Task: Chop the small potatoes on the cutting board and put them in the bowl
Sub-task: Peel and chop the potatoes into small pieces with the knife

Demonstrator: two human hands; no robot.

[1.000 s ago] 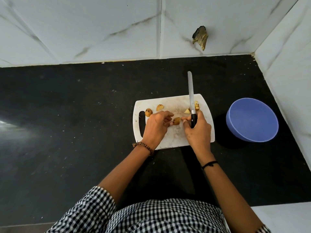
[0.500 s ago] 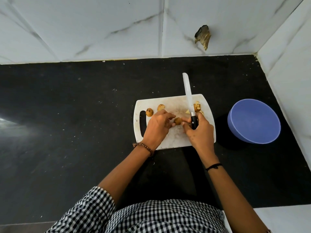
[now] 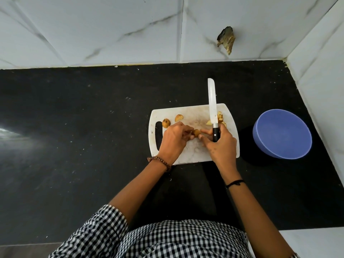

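Observation:
A white cutting board [image 3: 193, 155] lies on the black counter. My left hand [image 3: 174, 140] pinches a small brown potato [image 3: 196, 132] at the board's middle. My right hand [image 3: 220, 145] grips the black handle of a knife [image 3: 212, 107], and its forefinger touches the same potato. The white blade points away from me. Cut potato pieces [image 3: 219, 119] lie right of the blade. A whole potato [image 3: 166, 123] and a half [image 3: 179, 118] sit at the board's far left. The blue bowl [image 3: 282, 134] stands to the right, with nothing visible inside.
White marble-look tiled walls [image 3: 130, 28] close the back and right of the counter [image 3: 74, 146]. A broken hole [image 3: 226, 39] marks the back wall. A white ledge [image 3: 312, 243] shows at the bottom right corner.
The knife blade has swung from a leftward tilt back to pointing straight away from me. Both hands stay at the potato in the board's middle.

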